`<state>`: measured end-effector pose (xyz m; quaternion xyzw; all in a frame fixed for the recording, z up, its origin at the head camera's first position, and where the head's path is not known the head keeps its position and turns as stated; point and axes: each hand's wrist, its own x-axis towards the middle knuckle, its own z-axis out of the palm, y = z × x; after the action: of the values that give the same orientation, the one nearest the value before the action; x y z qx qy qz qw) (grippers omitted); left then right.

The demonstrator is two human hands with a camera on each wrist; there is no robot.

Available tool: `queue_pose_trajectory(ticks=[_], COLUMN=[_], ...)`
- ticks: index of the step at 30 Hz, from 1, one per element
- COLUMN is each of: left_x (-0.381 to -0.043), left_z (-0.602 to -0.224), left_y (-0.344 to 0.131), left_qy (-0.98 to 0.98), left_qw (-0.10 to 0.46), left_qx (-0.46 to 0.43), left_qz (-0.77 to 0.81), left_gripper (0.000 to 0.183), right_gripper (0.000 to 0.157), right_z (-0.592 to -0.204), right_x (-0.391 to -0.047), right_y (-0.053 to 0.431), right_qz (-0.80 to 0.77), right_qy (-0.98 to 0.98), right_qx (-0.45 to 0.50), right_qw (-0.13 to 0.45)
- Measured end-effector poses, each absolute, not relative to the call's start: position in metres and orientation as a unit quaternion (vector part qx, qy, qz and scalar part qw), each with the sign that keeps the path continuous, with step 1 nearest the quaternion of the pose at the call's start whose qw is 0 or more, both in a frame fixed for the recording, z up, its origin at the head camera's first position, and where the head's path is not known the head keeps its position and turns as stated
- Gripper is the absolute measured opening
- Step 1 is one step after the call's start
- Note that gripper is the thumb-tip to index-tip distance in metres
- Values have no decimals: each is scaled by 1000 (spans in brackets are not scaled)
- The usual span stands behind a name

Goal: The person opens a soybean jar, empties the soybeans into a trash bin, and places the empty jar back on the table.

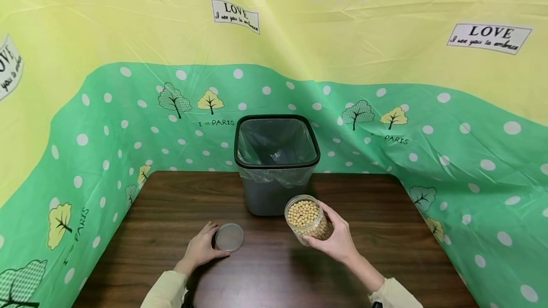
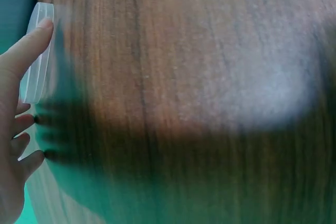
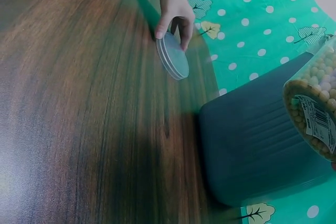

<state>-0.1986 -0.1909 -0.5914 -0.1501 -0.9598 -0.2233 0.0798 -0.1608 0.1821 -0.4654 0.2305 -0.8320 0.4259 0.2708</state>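
Note:
On the left side of the table, my left hand (image 1: 202,247) pinches a round clear plastic lid (image 1: 229,237) by its edge, thumb on one side and fingers on the other. The lid touches or hovers just over the tabletop; I cannot tell which. My right hand (image 1: 338,239) grips a clear jar (image 1: 318,230) nearly full of round yellow soybeans (image 1: 302,212). The uncovered jar is off the table and tilted, in front of the bin. Its base carries a printed label (image 3: 317,119), visible in the right wrist view.
A dark grey trash bin (image 1: 274,196) with a black rim and clear liner stands at the back middle of the brown wooden table (image 1: 188,194). A green and yellow patterned cloth (image 1: 128,84) hangs behind and along both sides.

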Motion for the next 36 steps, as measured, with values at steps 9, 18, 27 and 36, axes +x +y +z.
queue_pose_trajectory(ticks=[9,18,27,36], left_x=[-196,-206,-244,-270], left_z=[-595,-558,-461,-382], left_y=[-193,-202,-191,-159], left_qy=[-955,-959,-935,-921], left_qw=[106,73,128,141], left_qx=[-164,-160,-164,-190], left_qz=[-222,-221,-288,-308], left_gripper=[87,89,88,87], right_gripper=[86,88,83,82], right_z=[-470,-464,-437,-424], right_x=[-164,-164,-150,-147], right_y=[184,187,179,175], right_qz=[434,426,419,420], right_qy=[-828,-835,-838,-828], right_qx=[234,228,232,254], right_qw=[267,263,261,270])
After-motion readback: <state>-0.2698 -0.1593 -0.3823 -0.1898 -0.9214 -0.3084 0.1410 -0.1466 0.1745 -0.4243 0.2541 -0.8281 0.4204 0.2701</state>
